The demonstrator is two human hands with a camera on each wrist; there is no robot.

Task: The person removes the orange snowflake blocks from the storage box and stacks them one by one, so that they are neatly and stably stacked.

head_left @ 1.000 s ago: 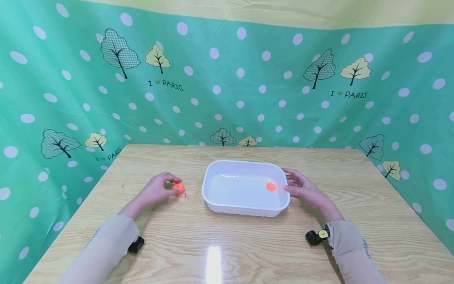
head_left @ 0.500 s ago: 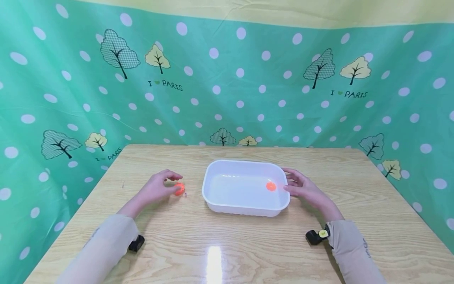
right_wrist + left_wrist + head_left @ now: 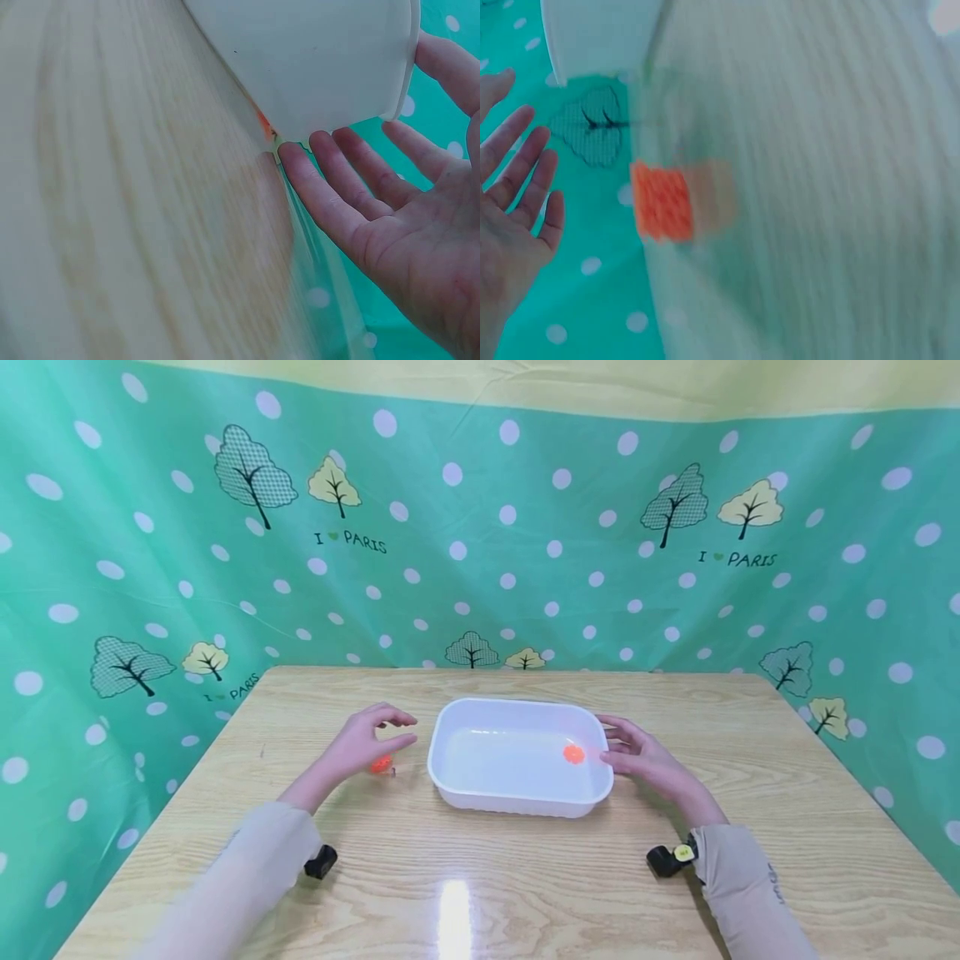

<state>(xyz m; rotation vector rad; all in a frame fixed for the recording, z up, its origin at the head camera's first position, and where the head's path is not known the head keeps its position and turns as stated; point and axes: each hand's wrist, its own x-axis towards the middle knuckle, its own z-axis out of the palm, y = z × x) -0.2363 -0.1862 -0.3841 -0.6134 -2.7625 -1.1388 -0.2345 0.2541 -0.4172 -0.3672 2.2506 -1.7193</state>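
A small orange piece (image 3: 381, 764) with a bumpy surface stands on the table, left of a white plastic tub (image 3: 517, 802). My left hand (image 3: 367, 743) is raised over and beside this piece, fingers spread and holding nothing. The left wrist view shows the orange piece (image 3: 664, 202) on the wood, apart from my left hand (image 3: 514, 217). At the tub's right end my right hand (image 3: 641, 756) rests with fingertips on the outer wall and thumb at the rim. In the right wrist view, the fingers of my right hand (image 3: 405, 202) are extended against the tub (image 3: 322, 60).
A flower-shaped orange piece (image 3: 573, 754) lies inside the tub near its right end. A tiny dark mark (image 3: 393, 772) is on the wooden table (image 3: 525, 877) beside the left piece. A green dotted cloth (image 3: 450, 593) hangs behind the table and along both sides.
My left hand has let go of the orange piece and moved up and to the right, toward the tub. The tub and my right hand have stayed put.
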